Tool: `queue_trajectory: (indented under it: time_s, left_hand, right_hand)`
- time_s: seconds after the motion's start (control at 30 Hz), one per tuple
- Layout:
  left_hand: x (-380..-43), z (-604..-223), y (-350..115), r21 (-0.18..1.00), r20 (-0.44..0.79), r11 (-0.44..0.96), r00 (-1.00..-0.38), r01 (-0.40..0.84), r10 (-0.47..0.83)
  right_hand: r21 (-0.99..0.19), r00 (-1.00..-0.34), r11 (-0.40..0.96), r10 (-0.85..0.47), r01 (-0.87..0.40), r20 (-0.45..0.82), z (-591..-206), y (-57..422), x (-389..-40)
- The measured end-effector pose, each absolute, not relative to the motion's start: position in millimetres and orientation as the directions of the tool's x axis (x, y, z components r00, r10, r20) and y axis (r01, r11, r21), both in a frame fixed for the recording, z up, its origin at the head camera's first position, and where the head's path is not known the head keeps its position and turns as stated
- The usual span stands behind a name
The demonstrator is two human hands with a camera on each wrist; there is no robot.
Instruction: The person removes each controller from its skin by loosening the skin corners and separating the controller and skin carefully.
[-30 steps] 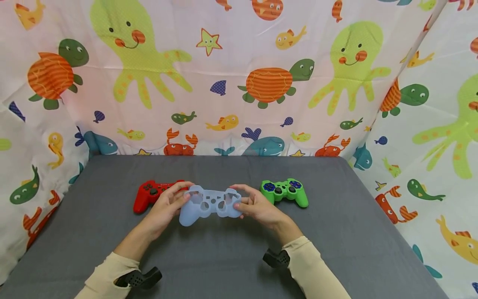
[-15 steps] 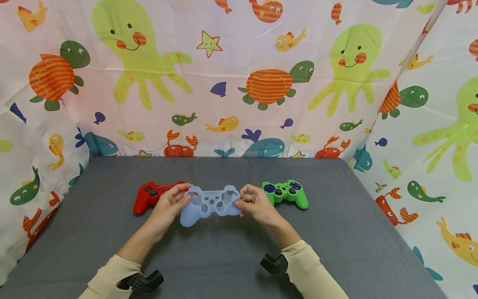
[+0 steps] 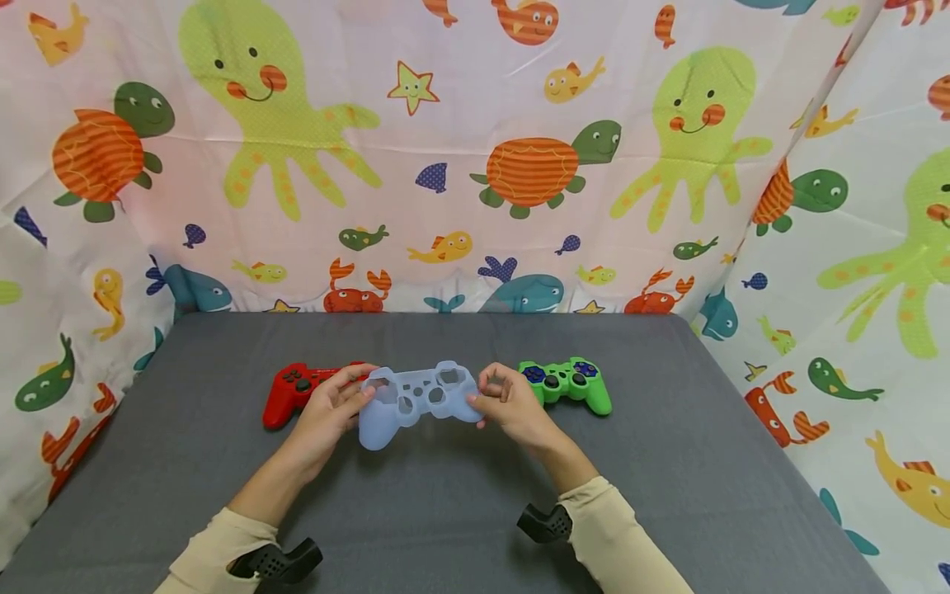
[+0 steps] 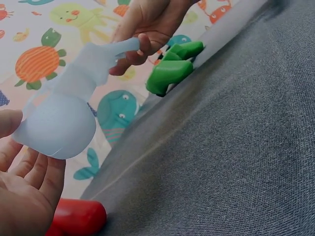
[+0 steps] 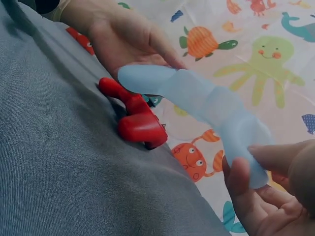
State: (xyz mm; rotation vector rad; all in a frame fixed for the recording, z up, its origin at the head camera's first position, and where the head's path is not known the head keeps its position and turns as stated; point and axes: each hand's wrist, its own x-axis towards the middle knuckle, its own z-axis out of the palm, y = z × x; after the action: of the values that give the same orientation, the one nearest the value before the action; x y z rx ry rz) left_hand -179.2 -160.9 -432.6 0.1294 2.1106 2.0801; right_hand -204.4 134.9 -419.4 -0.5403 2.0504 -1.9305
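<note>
A pale translucent silicone controller cover (image 3: 425,393) with cut-out holes is held up above the table between both hands. My left hand (image 3: 326,417) grips its left handle, thumb on the front. At the other end my right hand (image 3: 517,412) pinches the right handle between thumb and fingers. In the left wrist view the cover's rounded handle (image 4: 61,125) lies over the left fingers. The right wrist view shows the cover (image 5: 197,96) bending along its length. Behind the left hand is a red game controller (image 3: 297,386), partly hidden by it.
A green game controller (image 3: 567,381) with blue buttons lies behind the right hand. Grey cloth (image 3: 445,528) covers the table. A curtain (image 3: 460,124) printed with sea animals rises at the back and sides.
The cover's right end has risen slightly, so it now tilts. The right hand's index finger has drawn back from the top edge and curled. Both controllers have stayed in place.
</note>
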Motion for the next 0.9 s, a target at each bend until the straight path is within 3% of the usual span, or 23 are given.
queue_trajectory:
  time_s: [0.33, 0.57, 0.73, 0.9]
  left_hand:
    - [-180.1, -435.4, -162.2, 1.0, -0.028, -0.002, -0.974, -0.029, 0.223]
    - [-178.6, -435.8, -159.3, 1.0, 0.005, -0.025, -0.969, -0.001, 0.245]
    - [-178.2, -431.1, -162.2, 0.999, -0.003, -0.042, -0.965, -0.014, 0.262]
    - [-179.9, -425.4, -169.4, 1.0, -0.026, 0.021, -0.932, -0.02, 0.363]
  right_hand:
    - [-0.976, -0.868, 0.122, -0.486, -0.182, 0.101, -420.2, 136.4, -204.5]
    - [-0.989, -0.79, 0.037, -0.605, -0.145, 0.093, -417.1, 141.0, -201.7]
    - [-0.989, -0.798, 0.036, -0.595, -0.141, 0.092, -416.8, 136.5, -200.1]
    - [-0.987, -0.8, 0.031, -0.591, -0.157, 0.109, -414.2, 133.0, -201.8]
